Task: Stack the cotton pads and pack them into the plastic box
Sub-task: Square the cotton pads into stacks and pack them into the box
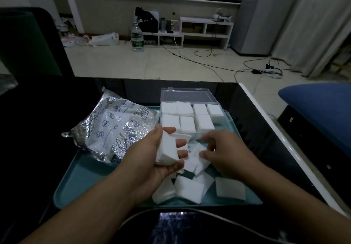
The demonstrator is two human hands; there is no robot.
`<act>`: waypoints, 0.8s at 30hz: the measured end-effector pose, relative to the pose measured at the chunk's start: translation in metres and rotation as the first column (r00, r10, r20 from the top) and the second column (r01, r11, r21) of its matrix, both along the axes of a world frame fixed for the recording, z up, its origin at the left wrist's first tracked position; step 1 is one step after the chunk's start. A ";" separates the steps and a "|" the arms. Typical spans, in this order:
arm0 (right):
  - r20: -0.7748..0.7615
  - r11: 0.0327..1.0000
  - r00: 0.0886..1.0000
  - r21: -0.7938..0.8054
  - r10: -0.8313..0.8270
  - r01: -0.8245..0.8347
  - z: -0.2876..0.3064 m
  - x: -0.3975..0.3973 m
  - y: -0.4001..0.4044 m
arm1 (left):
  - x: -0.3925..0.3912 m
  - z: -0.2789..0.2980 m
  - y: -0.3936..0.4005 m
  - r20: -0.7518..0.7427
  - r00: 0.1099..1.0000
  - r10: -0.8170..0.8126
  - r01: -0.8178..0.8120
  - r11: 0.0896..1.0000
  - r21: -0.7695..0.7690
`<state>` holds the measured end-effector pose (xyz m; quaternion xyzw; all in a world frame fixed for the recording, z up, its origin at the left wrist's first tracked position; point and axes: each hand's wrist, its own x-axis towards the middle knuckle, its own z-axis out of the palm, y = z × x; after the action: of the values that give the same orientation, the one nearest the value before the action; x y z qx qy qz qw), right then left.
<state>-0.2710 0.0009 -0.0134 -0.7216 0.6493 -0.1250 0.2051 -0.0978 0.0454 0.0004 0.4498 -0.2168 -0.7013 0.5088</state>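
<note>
My left hand [152, 152] grips a stack of white cotton pads [168, 151] upright between thumb and fingers, above the teal tray [85, 183]. My right hand [226, 152] reaches down onto the loose cotton pads [190, 188] scattered on the tray, its thumb and fingers curled at a pad there; whether it pinches one is unclear. The clear plastic box [227, 117] stands open at the tray's far side, with several stacks of pads [187, 116] inside and its lid [187, 95] tilted back.
A crumpled silver foil bag [112, 127] lies on the tray's left part. The tray sits on a dark glossy table with a white edge [266, 122] at right. A blue seat [319, 108] stands to the right, and cables run across the floor beyond.
</note>
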 end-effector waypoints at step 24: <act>-0.266 0.957 0.931 0.211 0.252 -0.199 0.010 -0.031 -0.006 | 0.000 -0.002 -0.002 0.052 0.998 0.037 -0.035 0.999 -0.040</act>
<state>-0.3016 -0.0055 -0.0034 -0.7804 0.5935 0.0660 0.1853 -0.0976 0.0433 -0.0012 0.4622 -0.2355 -0.6754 0.5242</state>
